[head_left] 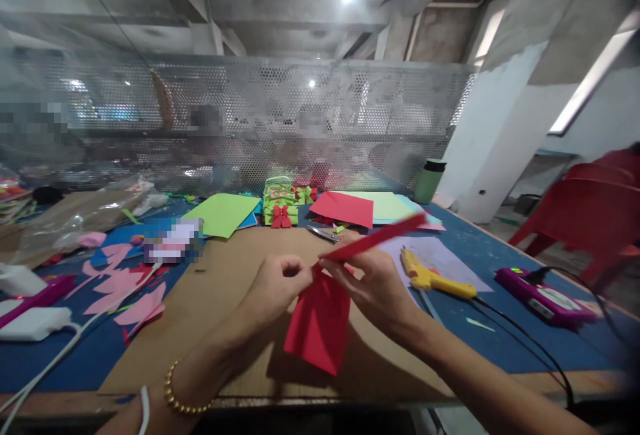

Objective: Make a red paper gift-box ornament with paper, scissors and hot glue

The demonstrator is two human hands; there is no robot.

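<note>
A folded piece of red paper (320, 325) is held up over the brown cardboard sheet (227, 288) in the middle of the table. One part of it hangs down below my hands, and a narrow strip slants up to the right. My left hand (280, 282) pinches its edge near the fold, thumb and forefinger together. My right hand (373, 282) grips the same paper just to the right, with the strip passing over its fingers. Fingertips of both hands almost meet at the fold, where they partly cover the paper.
On the right are a yellow glue gun (440, 282) and a purple power strip (545, 295). Scissors (323, 234) lie behind my hands. Green paper (225, 214), red paper (345, 207) and bow-trimmed green boxes (280, 205) are farther back. Pink scraps (117, 282) and a phone (175, 238) with a cable lie left.
</note>
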